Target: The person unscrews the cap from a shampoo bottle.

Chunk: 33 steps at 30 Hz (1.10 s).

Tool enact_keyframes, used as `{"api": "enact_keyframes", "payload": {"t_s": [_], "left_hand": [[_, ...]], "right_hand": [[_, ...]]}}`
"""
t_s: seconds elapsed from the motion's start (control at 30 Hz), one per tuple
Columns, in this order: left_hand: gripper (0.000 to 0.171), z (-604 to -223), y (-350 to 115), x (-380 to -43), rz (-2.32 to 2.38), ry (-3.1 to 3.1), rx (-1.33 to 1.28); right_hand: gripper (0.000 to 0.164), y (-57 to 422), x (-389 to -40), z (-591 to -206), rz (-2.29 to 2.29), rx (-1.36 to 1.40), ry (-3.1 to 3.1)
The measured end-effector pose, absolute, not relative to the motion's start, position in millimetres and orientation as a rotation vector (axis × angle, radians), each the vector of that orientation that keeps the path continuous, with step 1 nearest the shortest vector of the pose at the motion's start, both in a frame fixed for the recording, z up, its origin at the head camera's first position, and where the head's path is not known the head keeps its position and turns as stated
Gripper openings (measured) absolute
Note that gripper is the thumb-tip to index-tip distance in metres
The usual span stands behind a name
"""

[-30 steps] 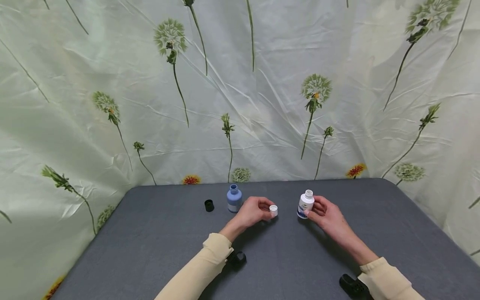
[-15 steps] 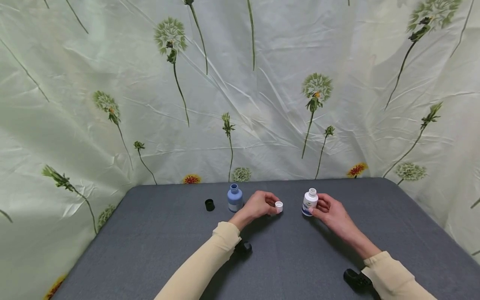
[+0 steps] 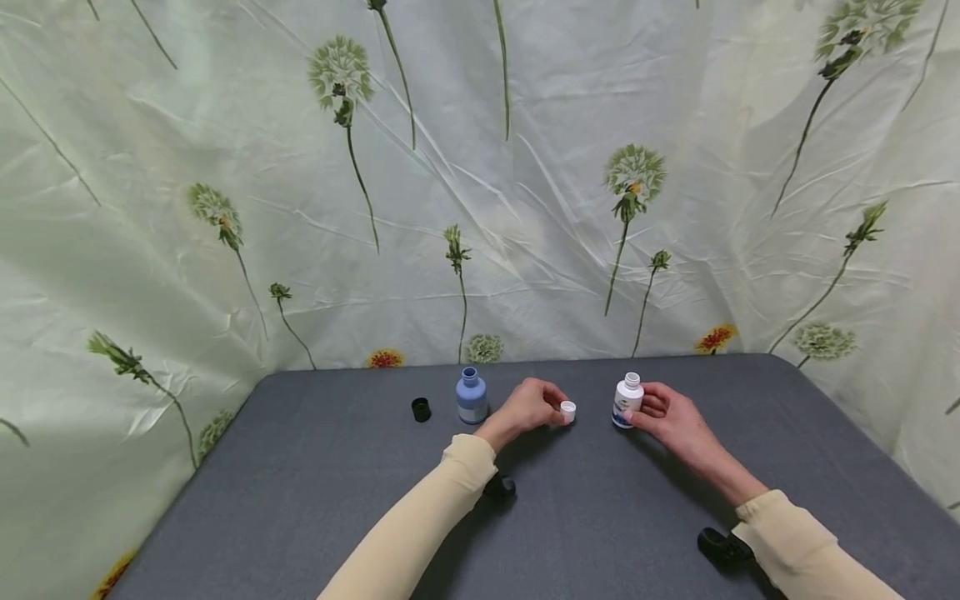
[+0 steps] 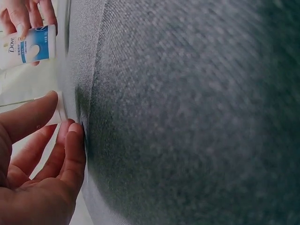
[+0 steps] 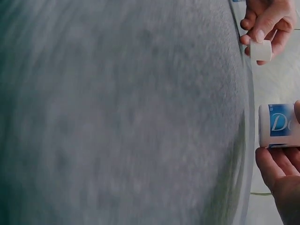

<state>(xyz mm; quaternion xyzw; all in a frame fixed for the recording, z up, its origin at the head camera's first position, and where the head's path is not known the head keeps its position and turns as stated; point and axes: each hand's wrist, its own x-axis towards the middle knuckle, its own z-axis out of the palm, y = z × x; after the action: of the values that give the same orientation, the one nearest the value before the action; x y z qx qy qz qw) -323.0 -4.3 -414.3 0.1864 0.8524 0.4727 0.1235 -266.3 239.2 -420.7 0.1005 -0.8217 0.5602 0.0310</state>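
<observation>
My left hand (image 3: 529, 406) pinches a small white screw cap (image 3: 568, 412), its open side facing up in the head view. In the right wrist view that cap (image 5: 260, 50) sits between thumb and fingers. To its right, my right hand (image 3: 674, 419) grips a white Dove bottle (image 3: 627, 401) by its side, thumb in front. The bottle stands upright and its threaded neck is bare. Its blue and white label shows in the left wrist view, where the bottle (image 4: 29, 48) appears sideways.
A blue bottle (image 3: 472, 397) without a cap stands left of my left hand. Beside it lies a black cap (image 3: 421, 409). Both are near the back of the grey cloth-covered table (image 3: 315, 492). A flower-printed curtain (image 3: 540, 250) hangs behind.
Both hands have shifted to the right and slightly away from me, carrying the white cap and the Dove bottle. The blue bottle and black cap have stayed in place.
</observation>
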Motion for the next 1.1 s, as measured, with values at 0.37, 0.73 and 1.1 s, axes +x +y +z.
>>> {"api": "enact_keyframes", "payload": {"t_s": [0.37,0.73,1.1], "left_hand": [[0.019,-414.3,6.9,-327.7,1.291,2.556,0.555],[0.02,-414.1,22.3,-330.9,1.229,2.631,0.585],[0.018,-415.2,30.1,-330.3,1.146,2.685,0.607]], "right_hand": [[0.052,246.7,-275.0,-419.3,1.679,0.31,-2.572],[0.052,251.0,-279.5,-419.6,1.659,0.284,-2.597],[0.056,253.5,-281.2,-420.1,1.649,0.288,-2.659]]}}
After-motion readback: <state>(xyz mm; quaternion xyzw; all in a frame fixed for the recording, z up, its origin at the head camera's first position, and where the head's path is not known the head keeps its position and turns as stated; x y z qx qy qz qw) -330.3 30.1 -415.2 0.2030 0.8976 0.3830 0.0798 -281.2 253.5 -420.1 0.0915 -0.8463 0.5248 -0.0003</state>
